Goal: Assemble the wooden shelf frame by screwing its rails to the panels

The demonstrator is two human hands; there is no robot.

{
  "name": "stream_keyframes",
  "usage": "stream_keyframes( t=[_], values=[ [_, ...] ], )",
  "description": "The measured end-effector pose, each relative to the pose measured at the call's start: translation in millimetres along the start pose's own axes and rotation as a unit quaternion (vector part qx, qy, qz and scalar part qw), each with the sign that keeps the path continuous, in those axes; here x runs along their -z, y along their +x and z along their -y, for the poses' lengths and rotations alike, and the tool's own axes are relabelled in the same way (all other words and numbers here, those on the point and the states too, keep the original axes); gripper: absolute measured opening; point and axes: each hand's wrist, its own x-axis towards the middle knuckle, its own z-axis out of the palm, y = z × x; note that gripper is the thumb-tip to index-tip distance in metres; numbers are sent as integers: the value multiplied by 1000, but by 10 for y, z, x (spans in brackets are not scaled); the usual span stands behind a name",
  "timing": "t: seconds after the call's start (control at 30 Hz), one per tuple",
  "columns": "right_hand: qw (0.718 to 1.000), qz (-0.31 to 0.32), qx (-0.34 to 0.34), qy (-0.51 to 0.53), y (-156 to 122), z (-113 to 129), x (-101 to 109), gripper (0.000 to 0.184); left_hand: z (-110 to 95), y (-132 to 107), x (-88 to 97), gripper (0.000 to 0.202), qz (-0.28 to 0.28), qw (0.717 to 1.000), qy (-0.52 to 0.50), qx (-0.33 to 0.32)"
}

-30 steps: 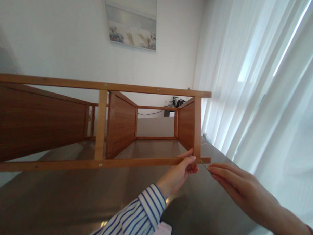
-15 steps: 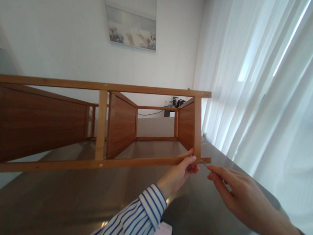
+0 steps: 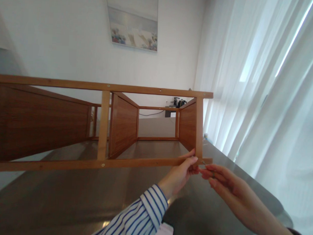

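Observation:
A wooden shelf unit (image 3: 155,162) lies on its side across the table, its slim rails and darker shelf panels facing me. My left hand (image 3: 181,173) is closed around the lower rail, beside the right-hand crosspiece. Just right of it, my right hand (image 3: 221,181) pinches a thin Allen key (image 3: 204,163) at a screw hole close to the rail's end. Most of the key is hidden by the fingers. Both hands are nearly touching.
The dark table (image 3: 74,200) has a rounded right corner. A pale pink item (image 3: 164,232) lies at its near edge, below my left sleeve. White curtains (image 3: 270,87) hang on the right. A painting (image 3: 134,24) is on the back wall.
My right hand has turned at the screw hole and its fingers have shifted left, closer to my left hand. My left hand keeps its hold on the rail.

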Motion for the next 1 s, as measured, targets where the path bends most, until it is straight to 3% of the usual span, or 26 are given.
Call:
stream_keyframes(
  t=[0.17,0.37,0.53,0.73,1.0],
  values=[
    [988,16,53,-145,2,19,140,36,1,1,-2,33,-10,1000,-2,4],
    [911,-4,206,-357,47,132,264,29,4,-6,16,32,-6,1000,-10,4],
    [868,-11,275,-413,41,161,270,24,5,-1,13,30,-18,1000,-10,6],
    [885,-32,246,-395,47,130,179,18,-5,1,8,29,-16,1000,-9,9],
    [951,-110,119,-264,42,27,82,21,-7,-6,7,30,-6,1000,-11,7]
  ],
)
